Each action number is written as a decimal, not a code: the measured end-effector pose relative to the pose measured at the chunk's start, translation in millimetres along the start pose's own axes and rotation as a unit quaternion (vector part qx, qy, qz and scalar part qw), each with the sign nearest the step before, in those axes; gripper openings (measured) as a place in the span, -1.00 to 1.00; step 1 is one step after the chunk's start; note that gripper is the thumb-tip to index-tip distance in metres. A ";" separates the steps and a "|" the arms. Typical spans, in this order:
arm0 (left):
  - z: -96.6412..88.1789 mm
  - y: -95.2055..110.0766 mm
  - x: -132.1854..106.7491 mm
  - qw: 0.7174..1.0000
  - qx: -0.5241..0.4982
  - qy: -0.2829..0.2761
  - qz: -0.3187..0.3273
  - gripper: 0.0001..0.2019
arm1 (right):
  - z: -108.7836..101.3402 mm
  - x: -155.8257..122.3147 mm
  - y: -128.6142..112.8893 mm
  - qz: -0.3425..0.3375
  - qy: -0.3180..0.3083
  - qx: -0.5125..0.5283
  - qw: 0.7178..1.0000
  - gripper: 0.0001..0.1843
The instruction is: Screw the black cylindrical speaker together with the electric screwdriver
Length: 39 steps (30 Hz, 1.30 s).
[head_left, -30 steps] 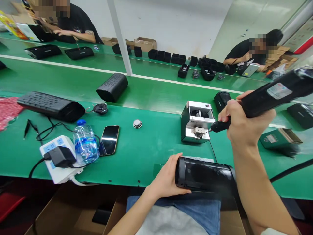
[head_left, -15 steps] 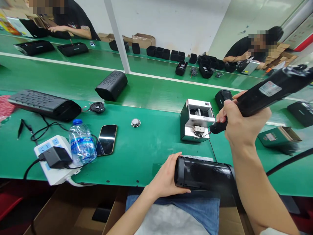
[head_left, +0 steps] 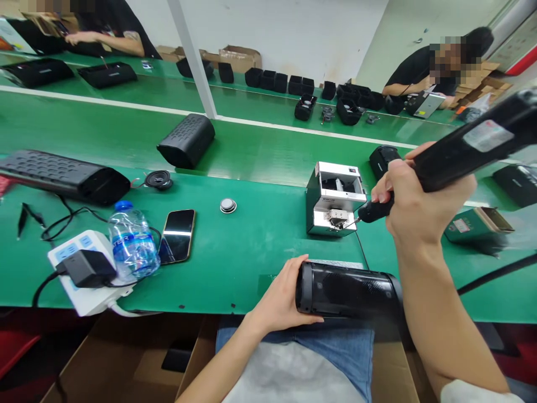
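My left hand [head_left: 287, 299] is closed round the left end of a black cylindrical speaker [head_left: 348, 292], which lies along the table's front edge above my lap. In my right hand [head_left: 423, 196] is a black electric screwdriver [head_left: 465, 148], tilted with its body up to the right. Its bit reaches the front outlet of a silver screw feeder [head_left: 338, 204]; whether a screw sits on the bit is too small to tell. A flat strip [head_left: 339, 263] shows partly behind the speaker.
To the left are a phone [head_left: 178, 235], a water bottle [head_left: 134, 246], a power strip [head_left: 90, 296], a round metal part [head_left: 227, 205] and a loose speaker driver [head_left: 158, 179]. A green box [head_left: 478, 226] stands at right. Two people [head_left: 117, 33] work across the line.
The view has shifted slightly, so the table items sit a little further left and higher. Both hands keep their grips, and the screwdriver bit stays at the feeder's outlet.
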State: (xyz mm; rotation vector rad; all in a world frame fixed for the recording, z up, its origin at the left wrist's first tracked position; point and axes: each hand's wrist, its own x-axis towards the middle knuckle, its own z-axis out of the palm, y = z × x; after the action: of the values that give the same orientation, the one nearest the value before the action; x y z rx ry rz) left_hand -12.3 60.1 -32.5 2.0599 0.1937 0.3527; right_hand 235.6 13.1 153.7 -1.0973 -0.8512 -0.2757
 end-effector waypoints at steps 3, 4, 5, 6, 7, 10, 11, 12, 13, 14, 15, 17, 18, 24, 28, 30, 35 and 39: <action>0.4 -0.1 -0.2 1.000 0.004 0.003 0.007 0.32 | -6.8 -1.4 0.0 0.025 -0.009 -0.001 1.000 -0.81; 0.5 0.0 -0.1 1.000 0.005 0.003 0.007 0.32 | -10.5 -1.0 -2.6 0.023 -0.008 0.001 1.000 -0.80; 0.5 0.1 0.1 1.000 0.005 0.002 0.006 0.31 | -14.2 -0.1 -6.2 0.017 -0.006 0.002 1.000 -0.80; 0.4 0.2 0.4 1.000 0.005 0.000 0.005 0.30 | -17.5 1.3 -10.2 0.008 -0.003 0.004 1.000 -0.81; 0.3 0.3 0.7 1.000 0.005 -0.001 0.005 0.29 | -19.9 2.9 -14.1 -0.008 0.001 0.008 1.000 -0.81; -0.1 -0.1 1.6 1.000 0.005 -0.001 0.010 0.27 | -20.8 7.0 -20.3 -0.066 0.016 0.033 0.997 -0.79; -0.2 -0.3 1.8 1.000 0.005 0.000 0.013 0.27 | -19.2 7.6 -19.8 -0.080 0.021 0.040 0.996 -0.78; -0.4 -0.5 1.8 1.000 0.005 0.000 0.014 0.27 | -17.3 7.7 -18.2 -0.090 0.026 0.042 0.995 -0.79; -0.5 -0.5 1.8 1.000 0.005 0.000 0.014 0.27 | -15.3 7.4 -15.9 -0.091 0.027 0.037 0.995 -0.80; -0.6 -0.4 1.6 1.000 0.005 -0.001 0.013 0.27 | -13.4 7.0 -13.2 -0.085 0.025 0.028 0.996 -0.81; -0.8 -0.1 1.4 1.000 0.006 -0.002 0.011 0.26 | -11.8 6.6 -10.7 -0.076 0.021 0.017 0.997 -0.82; -1.0 0.7 1.0 1.000 0.007 -0.005 0.004 0.26 | -9.7 6.3 -6.9 -0.059 0.010 0.001 0.998 -0.83; -1.1 1.1 0.9 1.000 0.006 -0.006 0.001 0.27 | -9.2 6.6 -6.0 -0.054 0.009 -0.001 0.998 -0.83; -1.8 1.7 1.2 1.000 0.002 -0.004 0.005 0.28 | -8.3 11.4 -6.3 -0.086 0.029 0.012 0.996 -0.85; -1.2 0.5 1.1 1.000 0.002 -0.005 0.002 0.28 | -5.5 13.0 -2.0 -0.078 0.024 0.007 0.997 -0.83; -0.8 0.2 0.7 1.000 0.001 -0.005 0.001 0.28 | -3.6 13.4 0.4 -0.060 0.022 0.007 0.998 -0.83; -0.2 0.3 0.4 1.000 0.000 -0.001 0.007 0.28 | -1.9 14.8 2.6 -0.050 0.026 0.004 0.998 -0.84; -0.2 0.1 1.0 1.000 0.001 0.001 0.006 0.28 | -6.6 18.4 2.4 -0.061 -0.025 0.034 0.997 -0.82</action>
State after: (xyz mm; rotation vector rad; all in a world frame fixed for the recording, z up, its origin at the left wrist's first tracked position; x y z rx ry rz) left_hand -11.4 60.4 -32.1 2.0639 0.1821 0.3618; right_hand 252.3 12.2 164.2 -0.9931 -0.9668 -0.3203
